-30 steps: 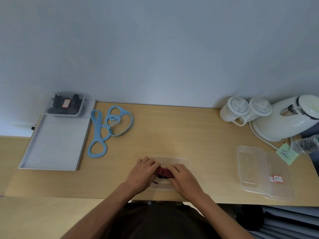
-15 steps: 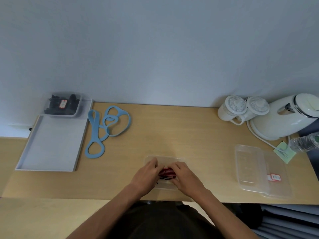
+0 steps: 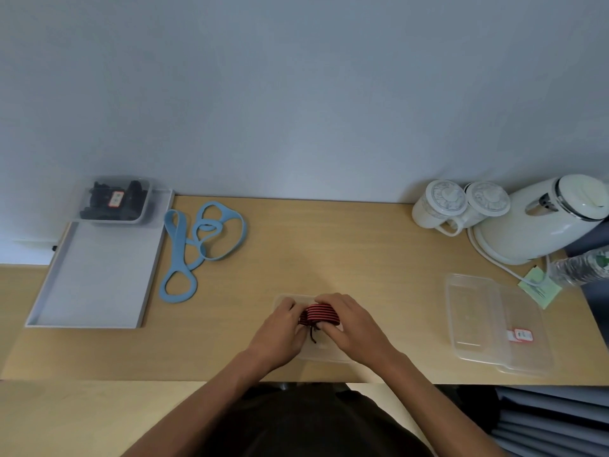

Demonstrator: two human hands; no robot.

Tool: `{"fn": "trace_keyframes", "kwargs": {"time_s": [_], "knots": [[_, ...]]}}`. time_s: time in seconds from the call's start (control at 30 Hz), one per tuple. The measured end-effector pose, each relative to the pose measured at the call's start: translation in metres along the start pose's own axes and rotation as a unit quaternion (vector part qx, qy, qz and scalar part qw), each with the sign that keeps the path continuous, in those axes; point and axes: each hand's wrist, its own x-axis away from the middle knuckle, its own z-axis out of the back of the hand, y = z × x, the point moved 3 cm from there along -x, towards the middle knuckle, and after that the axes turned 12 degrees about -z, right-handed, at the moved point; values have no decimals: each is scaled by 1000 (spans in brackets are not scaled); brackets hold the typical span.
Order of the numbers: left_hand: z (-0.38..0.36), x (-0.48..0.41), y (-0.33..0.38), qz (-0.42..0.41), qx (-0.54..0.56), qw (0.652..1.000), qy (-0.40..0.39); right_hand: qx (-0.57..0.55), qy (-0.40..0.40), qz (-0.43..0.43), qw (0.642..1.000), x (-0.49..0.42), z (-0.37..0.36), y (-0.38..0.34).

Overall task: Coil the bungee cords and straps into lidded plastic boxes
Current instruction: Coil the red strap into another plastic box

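Both hands, left hand (image 3: pixel 280 331) and right hand (image 3: pixel 351 321), are clamping the red-and-black cord coil (image 3: pixel 319 315) between them. They are pressing it into the clear box (image 3: pixel 286 300) beneath, likely so it cannot spring open.

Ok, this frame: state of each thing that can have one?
red-and-black bungee cord: coiled, held by both hands
left hand: gripping
right hand: gripping
open box: unlidded
blue strap: loose, uncoiled
black-strap box: filled, lidded
tray: holds that box
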Motion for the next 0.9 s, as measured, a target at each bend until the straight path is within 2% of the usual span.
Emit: {"fn": "trace_keyframes", "kwargs": {"time_s": [0.07, 0.13, 0.23, 0.3, 0.43, 0.57, 0.73, 0.83, 0.9], "knots": [[3, -4, 7, 5, 64, 998, 28, -4, 8, 10, 1000, 0, 2, -4], [4, -6, 11, 55, 137, 989, 31, 0, 14, 7, 1000, 0, 1, -5], [3, -4, 9, 153, 284, 946, 18, 23, 16, 19, 999, 0, -3, -1], [0, -2, 8, 173, 340, 925, -2, 26, 10, 27, 999, 0, -8, 0], [-6, 1, 3, 182, 335, 924, -37, -4, -10, 23, 1000, -2, -18, -4], [-8, 2, -1, 205, 302, 929, -53, -30, -73, -7, 997, -1, -20, 1], [-4, 1, -6, 222, 277, 934, -51, 95, -57, -24, 994, -1, -22, 19], [-2, -3, -7, 222, 243, 943, -37, 109, -55, -25, 992, -1, -25, 22], [1, -6, -6, 202, 185, 962, -19, 116, -36, -1, 993, -1, -25, 22]]}}
